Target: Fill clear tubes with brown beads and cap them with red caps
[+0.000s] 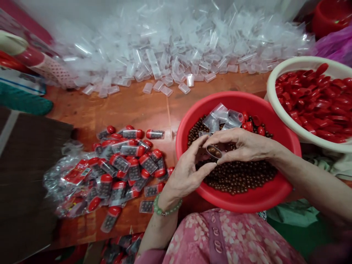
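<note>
Clamped in our right hand (242,146), the clear, oval, bead-bearing plastic tube (214,151) lay just right of our spread-fingered left hand (187,172), its mouth's long axis running left-right above the round red plastic basin (242,204).

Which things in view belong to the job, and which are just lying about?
Job:
clear container in the right hand
brown balls
red basin
loose clear tubes
red caps
white basin
filled, capped containers

Apparently lying about:
purple plastic
teal item, unclear what
red vessel, top right
</note>
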`<act>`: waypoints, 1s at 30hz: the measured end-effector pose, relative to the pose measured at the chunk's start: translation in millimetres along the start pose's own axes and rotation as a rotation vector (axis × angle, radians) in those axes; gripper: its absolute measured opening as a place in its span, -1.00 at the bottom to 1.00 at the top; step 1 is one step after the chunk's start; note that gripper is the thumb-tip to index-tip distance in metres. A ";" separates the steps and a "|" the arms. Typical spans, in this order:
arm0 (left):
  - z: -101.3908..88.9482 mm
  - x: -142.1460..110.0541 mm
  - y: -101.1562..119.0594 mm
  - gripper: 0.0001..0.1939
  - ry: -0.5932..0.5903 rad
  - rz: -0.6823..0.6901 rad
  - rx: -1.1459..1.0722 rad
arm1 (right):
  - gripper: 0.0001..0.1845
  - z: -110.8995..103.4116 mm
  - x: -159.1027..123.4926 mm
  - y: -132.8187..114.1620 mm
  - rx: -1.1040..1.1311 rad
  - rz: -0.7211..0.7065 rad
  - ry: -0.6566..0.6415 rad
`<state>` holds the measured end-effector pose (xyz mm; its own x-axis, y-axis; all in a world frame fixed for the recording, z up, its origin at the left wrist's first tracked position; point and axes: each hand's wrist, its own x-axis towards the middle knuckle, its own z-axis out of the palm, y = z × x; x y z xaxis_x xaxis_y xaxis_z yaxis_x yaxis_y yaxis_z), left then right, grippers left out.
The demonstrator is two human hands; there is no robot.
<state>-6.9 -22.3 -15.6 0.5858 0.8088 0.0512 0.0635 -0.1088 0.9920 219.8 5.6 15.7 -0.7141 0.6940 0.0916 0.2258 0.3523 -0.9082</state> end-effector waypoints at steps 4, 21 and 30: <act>-3.4 3.4 4.3 -0.38 -0.021 0.035 0.080 | -0.65 2.7 0.0 -5.3 -0.025 -0.016 0.005; -2.4 9.7 11.4 -0.59 0.040 -0.025 -0.014 | -0.65 18.7 -11.1 -12.8 -0.573 -0.167 0.275; -4.0 18.6 2.6 -0.75 0.192 -0.059 -0.266 | -0.73 12.2 -13.2 -20.6 -0.589 0.093 0.343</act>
<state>0.9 -5.2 -11.6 0.4225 0.9063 -0.0112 -0.1355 0.0754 0.9879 216.5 -18.5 28.3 -0.4461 0.8631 0.2367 0.6677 0.4971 -0.5542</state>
